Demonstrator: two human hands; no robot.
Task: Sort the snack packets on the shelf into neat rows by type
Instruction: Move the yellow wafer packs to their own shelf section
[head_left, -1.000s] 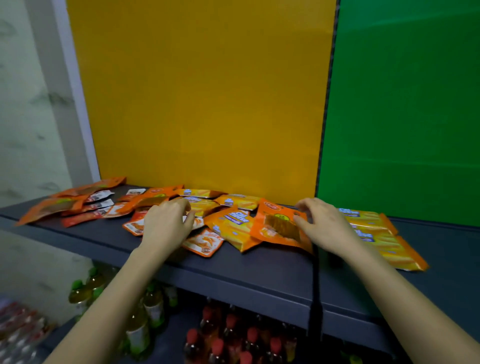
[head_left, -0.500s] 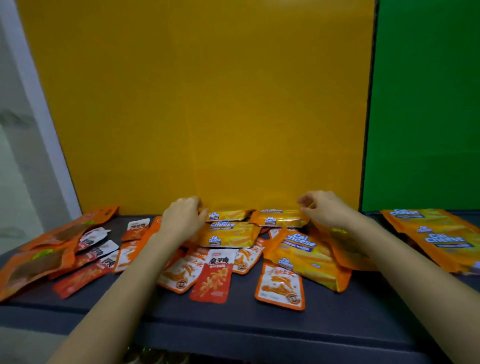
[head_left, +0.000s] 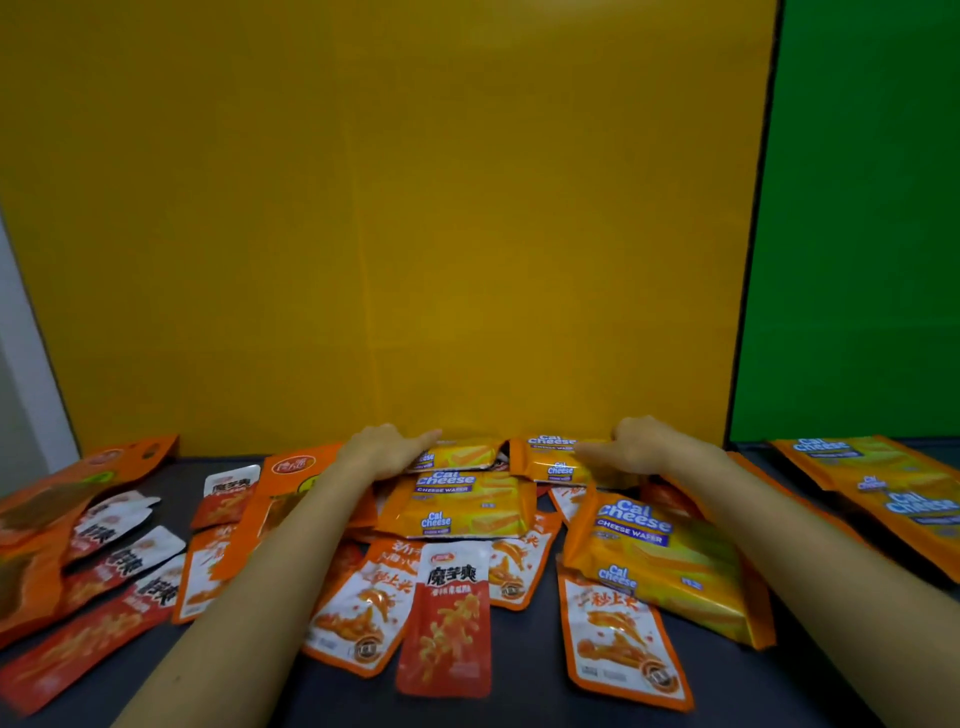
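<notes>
Mixed snack packets lie scattered on a dark grey shelf (head_left: 524, 699). My left hand (head_left: 387, 451) closes on the left end of a yellow Cal Cheese packet (head_left: 465, 456) at the back wall. Over the right end of a second Cal Cheese packet (head_left: 548, 460) beside it, my right hand (head_left: 647, 448) is closed. Two more Cal Cheese packets lie nearer, one in the middle (head_left: 457, 506) and one on the right (head_left: 662, 569). A red konjac packet (head_left: 449, 621) and orange-and-white packets (head_left: 618, 642) lie in front.
Large orange pouches (head_left: 47, 519) and red-and-white strip packets (head_left: 124, 566) cover the left end. A pile of Cal Cheese packets (head_left: 883, 483) lies at the far right. A yellow panel (head_left: 389, 208) and a green panel (head_left: 857, 208) close the back.
The view has moved closer and lower over the shelf. Both hands have reached further back, from the front packets to the two Cal Cheese packets against the yellow panel.
</notes>
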